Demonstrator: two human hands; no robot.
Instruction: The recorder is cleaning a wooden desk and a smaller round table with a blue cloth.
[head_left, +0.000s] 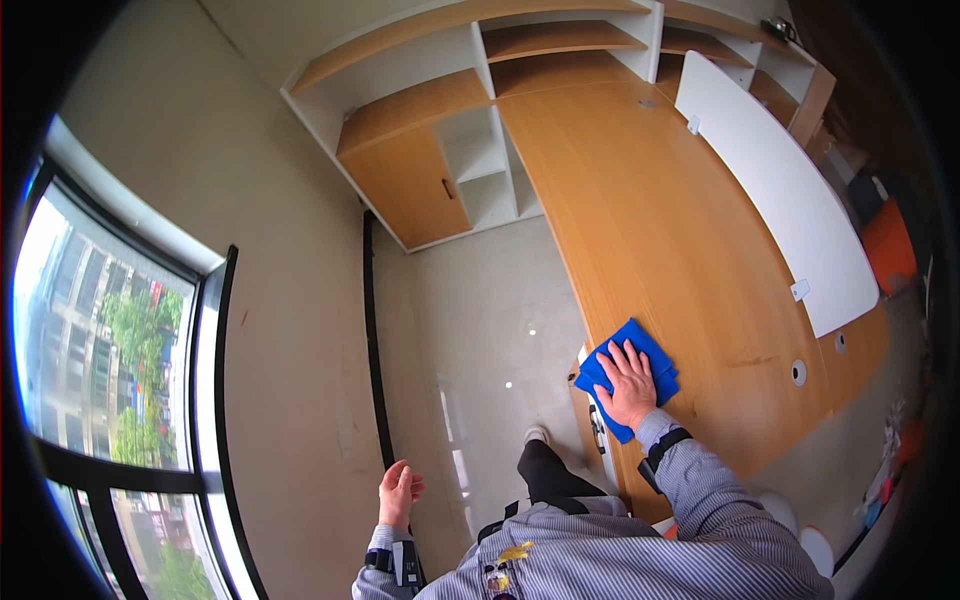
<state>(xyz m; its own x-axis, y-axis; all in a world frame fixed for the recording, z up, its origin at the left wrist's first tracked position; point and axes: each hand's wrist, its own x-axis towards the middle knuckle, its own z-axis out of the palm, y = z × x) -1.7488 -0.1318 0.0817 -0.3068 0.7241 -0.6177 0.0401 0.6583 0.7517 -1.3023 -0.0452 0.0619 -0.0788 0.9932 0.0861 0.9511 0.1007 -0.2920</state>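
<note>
Pressed flat on a folded blue cloth (660, 361), my right hand (628, 386) rests with its fingers spread. The cloth lies on the wooden desk top (637, 225), and one corner reaches over the edge nearest my legs. To the right of the cloth, the wood shows a faint brown smudge (752, 361). My left hand (397, 491) hangs in the air on the left, away from the desk, with its fingers loosely curled and nothing seen in it. Each wrist wears a black strap with a small device.
A white divider panel (780, 180) is clamped along the desk's far side, near a round cable grommet (799, 373). A shelf unit with a cabinet door (409, 184) stands at the desk's end. Drawers (598, 427) sit beneath the desk edge. A window (112, 322) is at left.
</note>
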